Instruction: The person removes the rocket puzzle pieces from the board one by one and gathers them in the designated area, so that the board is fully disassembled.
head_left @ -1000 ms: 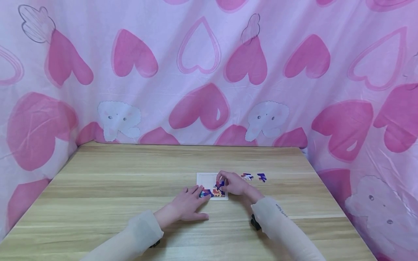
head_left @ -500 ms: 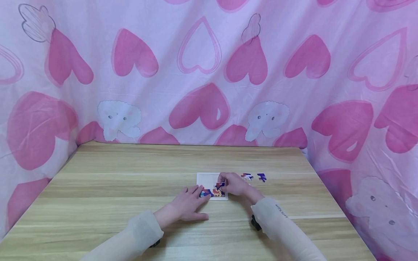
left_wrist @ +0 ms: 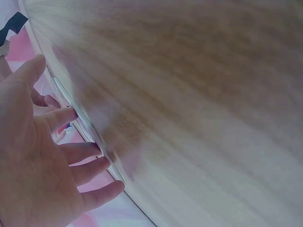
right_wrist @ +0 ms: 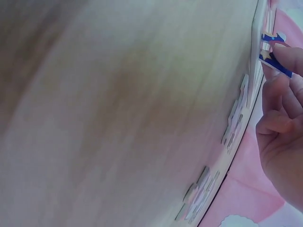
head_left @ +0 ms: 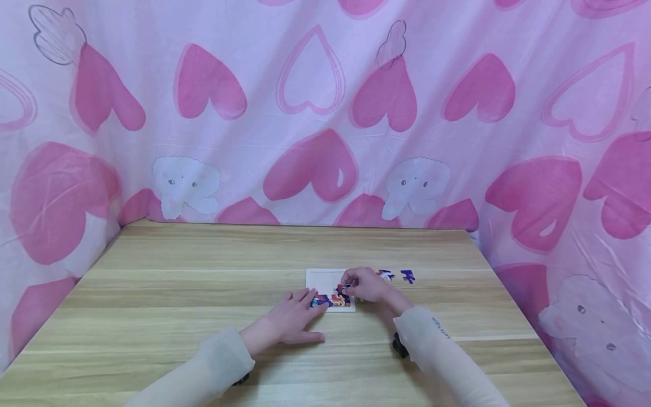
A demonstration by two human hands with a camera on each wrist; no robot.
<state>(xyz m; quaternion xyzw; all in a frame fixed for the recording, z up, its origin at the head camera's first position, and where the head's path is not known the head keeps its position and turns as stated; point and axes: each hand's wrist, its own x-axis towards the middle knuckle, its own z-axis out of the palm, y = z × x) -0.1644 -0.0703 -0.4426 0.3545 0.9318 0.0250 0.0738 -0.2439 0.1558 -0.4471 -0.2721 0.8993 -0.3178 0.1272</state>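
Note:
A small white puzzle tray [head_left: 328,280] lies on the table with joined, colourful puzzle pieces [head_left: 338,301] along its near side. My left hand [head_left: 285,320] rests spread out at the tray's left, its fingertips over the near-left corner and the pieces there. At the tray's right side, my right hand [head_left: 368,284] pinches a blue puzzle piece [right_wrist: 275,65] with a yellow star between thumb and fingers. The right wrist view has that piece tilted at the tray's edge; whether it touches the pieces below is hidden. Straight left fingers [left_wrist: 90,170] show in the left wrist view.
Loose puzzle pieces lie right of the tray: a white and purple one [head_left: 386,275], partly behind the right hand, and a purple one [head_left: 408,276]. The wood-grain table [head_left: 203,271] ends at a pink heart-patterned curtain [head_left: 315,169].
My right hand shifts slightly right and keeps its pinch on the puzzle piece, which first lowers a little. My left hand stays in place on the tray.

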